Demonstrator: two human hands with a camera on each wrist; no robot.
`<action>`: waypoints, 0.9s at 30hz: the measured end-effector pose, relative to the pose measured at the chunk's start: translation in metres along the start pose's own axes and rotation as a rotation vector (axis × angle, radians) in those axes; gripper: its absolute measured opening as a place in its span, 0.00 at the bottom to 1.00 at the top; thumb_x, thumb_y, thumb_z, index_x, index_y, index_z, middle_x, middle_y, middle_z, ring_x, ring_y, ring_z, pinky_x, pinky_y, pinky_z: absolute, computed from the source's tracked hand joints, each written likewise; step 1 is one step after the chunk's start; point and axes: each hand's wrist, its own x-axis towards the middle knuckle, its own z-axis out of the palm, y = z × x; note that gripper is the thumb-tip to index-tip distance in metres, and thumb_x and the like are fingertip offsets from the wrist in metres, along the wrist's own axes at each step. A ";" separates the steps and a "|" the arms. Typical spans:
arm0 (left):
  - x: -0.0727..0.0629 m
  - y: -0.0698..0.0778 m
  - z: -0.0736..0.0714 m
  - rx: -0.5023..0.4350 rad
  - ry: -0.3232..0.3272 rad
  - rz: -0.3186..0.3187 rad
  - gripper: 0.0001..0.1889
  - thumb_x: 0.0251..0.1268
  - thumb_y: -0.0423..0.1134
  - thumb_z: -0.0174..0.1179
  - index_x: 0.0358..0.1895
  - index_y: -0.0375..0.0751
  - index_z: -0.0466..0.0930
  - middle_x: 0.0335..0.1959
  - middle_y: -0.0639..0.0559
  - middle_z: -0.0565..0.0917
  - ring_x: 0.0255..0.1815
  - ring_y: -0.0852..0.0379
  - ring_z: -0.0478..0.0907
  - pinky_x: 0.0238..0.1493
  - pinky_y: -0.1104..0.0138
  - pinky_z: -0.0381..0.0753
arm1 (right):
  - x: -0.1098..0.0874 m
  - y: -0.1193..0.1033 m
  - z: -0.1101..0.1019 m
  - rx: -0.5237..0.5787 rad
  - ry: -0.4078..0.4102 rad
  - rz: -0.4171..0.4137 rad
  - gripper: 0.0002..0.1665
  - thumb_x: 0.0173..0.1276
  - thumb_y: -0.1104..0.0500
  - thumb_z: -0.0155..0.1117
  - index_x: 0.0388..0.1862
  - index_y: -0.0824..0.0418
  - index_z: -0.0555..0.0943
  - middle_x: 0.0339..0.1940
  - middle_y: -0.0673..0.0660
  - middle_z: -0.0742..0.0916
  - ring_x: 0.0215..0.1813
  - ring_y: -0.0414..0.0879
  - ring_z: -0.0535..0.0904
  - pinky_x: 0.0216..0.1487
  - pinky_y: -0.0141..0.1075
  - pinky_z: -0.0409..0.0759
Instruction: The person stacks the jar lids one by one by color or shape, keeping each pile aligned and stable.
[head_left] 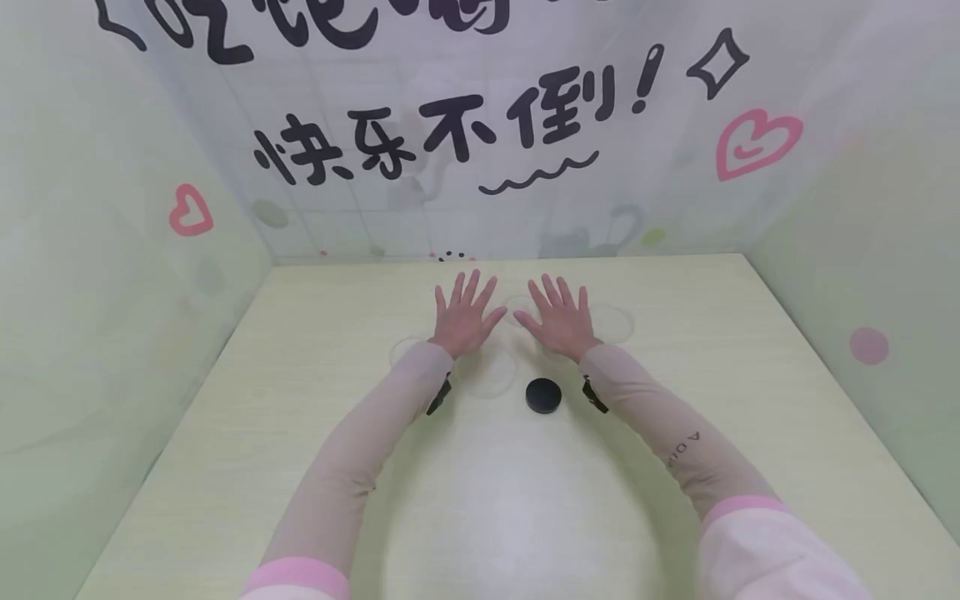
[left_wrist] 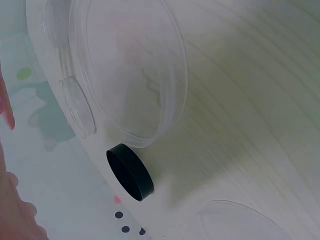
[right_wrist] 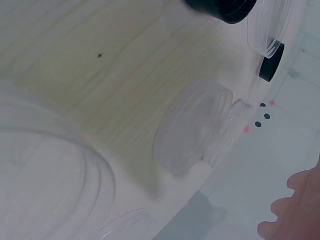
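Observation:
Both hands are spread palm-down over the far half of the table, thumbs pointing toward each other with a small gap. My left hand and my right hand hold nothing, fingers straight and fanned. A black round cap lies between the forearms, nearer me. Around and partly beneath the hands are faint clear round dishes, one with its rim near the left wrist. In the left wrist view a black cap stands by a large clear dish. The right wrist view shows a clear dish and a black cap.
The pale wood-grain table meets a printed backdrop with black lettering behind the hands. Light fabric walls flank it at left and right. Another clear dish sits right of the right hand. A dark band is on each wrist.

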 end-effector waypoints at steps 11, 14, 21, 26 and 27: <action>0.004 0.000 0.003 -0.036 0.023 0.040 0.32 0.65 0.62 0.30 0.70 0.58 0.38 0.71 0.51 0.37 0.68 0.51 0.25 0.61 0.44 0.25 | -0.005 0.021 -0.004 0.013 0.025 0.005 0.44 0.63 0.30 0.29 0.71 0.53 0.44 0.71 0.58 0.47 0.70 0.55 0.35 0.62 0.57 0.26; 0.006 0.003 0.003 -0.031 0.021 0.048 0.31 0.66 0.61 0.29 0.70 0.58 0.39 0.71 0.51 0.37 0.68 0.51 0.24 0.61 0.45 0.25 | -0.007 0.026 -0.007 0.016 0.031 0.004 0.44 0.63 0.30 0.30 0.71 0.54 0.45 0.71 0.58 0.48 0.70 0.56 0.37 0.62 0.57 0.27; 0.009 0.014 0.001 -0.056 0.019 0.071 0.31 0.66 0.61 0.30 0.69 0.58 0.39 0.71 0.51 0.38 0.69 0.50 0.27 0.61 0.44 0.26 | -0.013 0.038 -0.014 0.032 0.025 -0.016 0.42 0.65 0.32 0.30 0.71 0.56 0.45 0.71 0.59 0.48 0.70 0.56 0.38 0.62 0.58 0.29; 0.010 0.023 -0.001 -0.099 0.024 0.082 0.30 0.66 0.60 0.31 0.69 0.58 0.41 0.71 0.51 0.40 0.69 0.50 0.28 0.62 0.43 0.29 | -0.016 0.047 -0.022 0.081 0.031 -0.031 0.42 0.66 0.33 0.32 0.70 0.57 0.46 0.70 0.60 0.50 0.70 0.57 0.39 0.62 0.59 0.29; 0.010 0.025 -0.001 -0.108 0.023 0.084 0.30 0.66 0.60 0.31 0.69 0.57 0.41 0.71 0.51 0.40 0.69 0.50 0.29 0.62 0.43 0.30 | -0.016 0.050 -0.023 0.094 0.028 -0.033 0.42 0.66 0.34 0.33 0.70 0.58 0.46 0.70 0.61 0.51 0.70 0.57 0.39 0.62 0.59 0.29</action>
